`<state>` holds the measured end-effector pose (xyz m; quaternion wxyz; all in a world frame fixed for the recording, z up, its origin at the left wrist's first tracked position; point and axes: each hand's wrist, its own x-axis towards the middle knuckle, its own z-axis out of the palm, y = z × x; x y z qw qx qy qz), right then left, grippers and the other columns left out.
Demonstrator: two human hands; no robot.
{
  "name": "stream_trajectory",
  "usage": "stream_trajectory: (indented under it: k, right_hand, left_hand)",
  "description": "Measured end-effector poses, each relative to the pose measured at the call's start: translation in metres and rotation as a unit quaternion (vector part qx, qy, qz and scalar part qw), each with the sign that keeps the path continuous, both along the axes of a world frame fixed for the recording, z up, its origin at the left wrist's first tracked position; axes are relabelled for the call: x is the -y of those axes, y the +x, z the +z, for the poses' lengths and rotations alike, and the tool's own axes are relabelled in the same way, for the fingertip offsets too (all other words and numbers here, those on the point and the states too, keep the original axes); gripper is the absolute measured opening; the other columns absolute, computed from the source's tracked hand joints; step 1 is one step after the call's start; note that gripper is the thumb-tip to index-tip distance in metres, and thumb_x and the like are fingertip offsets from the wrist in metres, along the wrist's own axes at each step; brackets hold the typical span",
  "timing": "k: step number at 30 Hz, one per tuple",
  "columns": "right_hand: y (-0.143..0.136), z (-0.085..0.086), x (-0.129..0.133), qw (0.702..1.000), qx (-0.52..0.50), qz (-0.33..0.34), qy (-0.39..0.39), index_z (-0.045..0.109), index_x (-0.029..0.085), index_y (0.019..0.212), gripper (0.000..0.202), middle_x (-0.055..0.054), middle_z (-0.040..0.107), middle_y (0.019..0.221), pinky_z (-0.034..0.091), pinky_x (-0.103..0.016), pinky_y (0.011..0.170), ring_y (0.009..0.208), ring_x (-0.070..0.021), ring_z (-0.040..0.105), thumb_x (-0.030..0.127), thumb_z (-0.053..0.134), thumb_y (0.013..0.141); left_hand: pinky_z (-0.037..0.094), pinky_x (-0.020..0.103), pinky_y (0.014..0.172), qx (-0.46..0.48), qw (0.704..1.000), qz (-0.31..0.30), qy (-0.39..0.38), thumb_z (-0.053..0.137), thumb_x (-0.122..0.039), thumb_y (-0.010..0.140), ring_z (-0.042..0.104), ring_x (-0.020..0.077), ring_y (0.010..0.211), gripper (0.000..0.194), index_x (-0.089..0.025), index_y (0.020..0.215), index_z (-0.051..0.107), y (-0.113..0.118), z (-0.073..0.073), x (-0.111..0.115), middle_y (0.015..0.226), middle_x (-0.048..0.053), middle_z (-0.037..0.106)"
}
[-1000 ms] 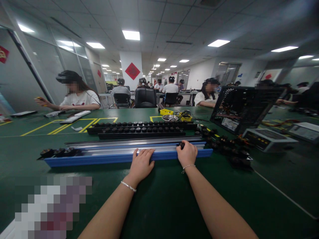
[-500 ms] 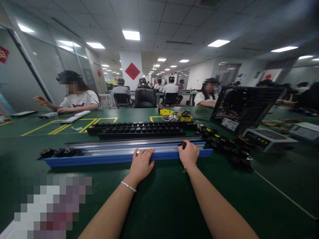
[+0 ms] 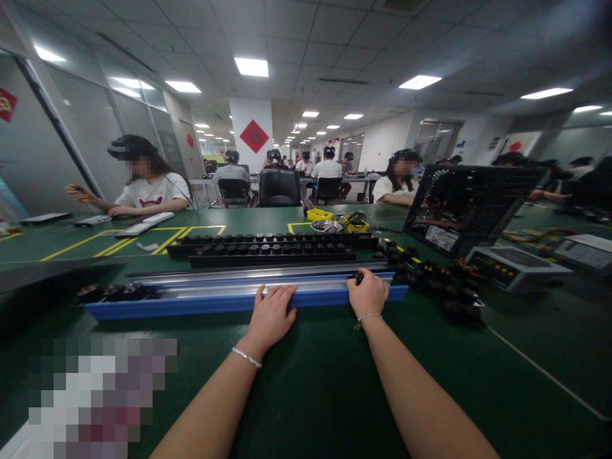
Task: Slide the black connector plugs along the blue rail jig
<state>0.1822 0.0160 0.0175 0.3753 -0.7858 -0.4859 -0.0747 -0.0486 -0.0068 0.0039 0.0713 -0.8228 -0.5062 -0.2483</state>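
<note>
A long blue rail (image 3: 201, 308) with a shiny metal channel lies across the green table in front of me. My left hand (image 3: 273, 312) holds its near wall around the middle, fingers over the top edge and thumb on the near side. Towards the right end, my right hand (image 3: 368, 293) pinches a small black part (image 3: 358, 277) just over the channel; the fingers partly hide it. Several round black parts (image 3: 115, 292) sit in the rail's left end. Right behind the blue rail lies a black rail (image 3: 191, 275) with a bare metal channel.
Farther back, two black rails (image 3: 268, 258) carry rows of black parts. Loose black parts (image 3: 444, 287) are heaped at right, by a power supply (image 3: 519, 269) and an open computer case (image 3: 471, 210). A dark blurred shape (image 3: 43, 290) covers the left. People sit around the room.
My right hand has slid slightly right along the rail with the black part. The left hand stays put. A dark blurred shape has come in at the left.
</note>
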Motion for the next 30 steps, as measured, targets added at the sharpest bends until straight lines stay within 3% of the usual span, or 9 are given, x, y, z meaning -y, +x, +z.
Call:
stream_trajectory:
  k: [30]
  right_hand:
    - [0.0091,-0.0024,-0.0031,1.000,0.008,-0.026,0.008,0.062,0.012,0.104,0.038,-0.012,0.065,0.093,0.028,-0.037,0.090,0.094,-0.0245,0.053,0.024,0.045,0.072]
  left_hand:
    - [0.016,0.049,0.110,0.003,1.000,0.000,-0.009,0.049,-0.030,0.082,0.048,0.0207,0.118,0.044,-0.030,0.125,0.046,-0.0005,0.0015,0.0005,0.125,0.002,0.059]
